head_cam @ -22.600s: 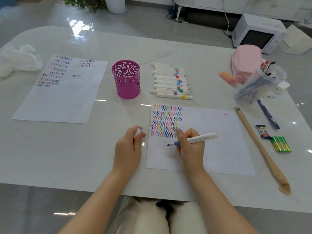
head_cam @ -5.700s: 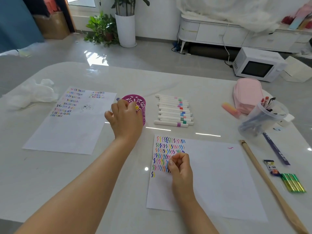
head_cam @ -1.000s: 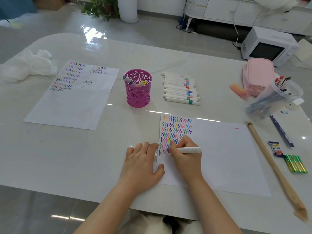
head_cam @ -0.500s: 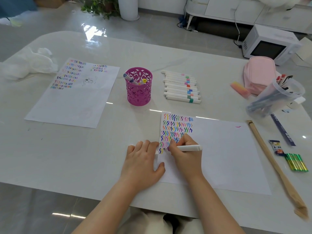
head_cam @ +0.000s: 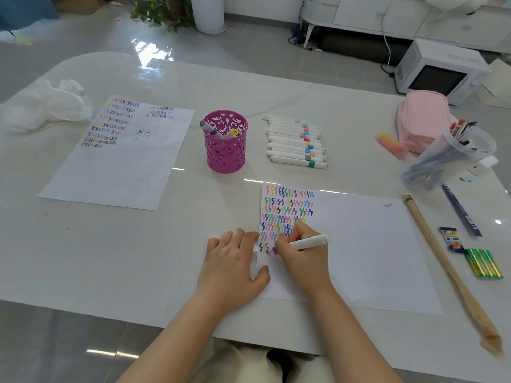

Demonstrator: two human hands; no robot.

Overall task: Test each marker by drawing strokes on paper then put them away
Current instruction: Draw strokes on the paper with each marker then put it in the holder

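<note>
New purple stroke (head_cam: 275, 250), right hand (head_cam: 301, 258) grips marker (head_cam: 309, 241), ruler (head_cam: 461, 214) print illegible

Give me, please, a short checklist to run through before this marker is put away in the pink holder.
1. Marker gripped: ok. The right hand holds the white marker like a pen.
2. Test stroke made: ok. A purple stroke shows at the tip, on the paper.
3. Paper steadied: ok. The left hand lies flat across its left edge.
4. Cap at hand: cannot tell. A small white piece peeks out by the left fingers.
5. Holder ready: ok. The magenta pen holder stands upright, with room beside the blue-capped marker in it.
</note>
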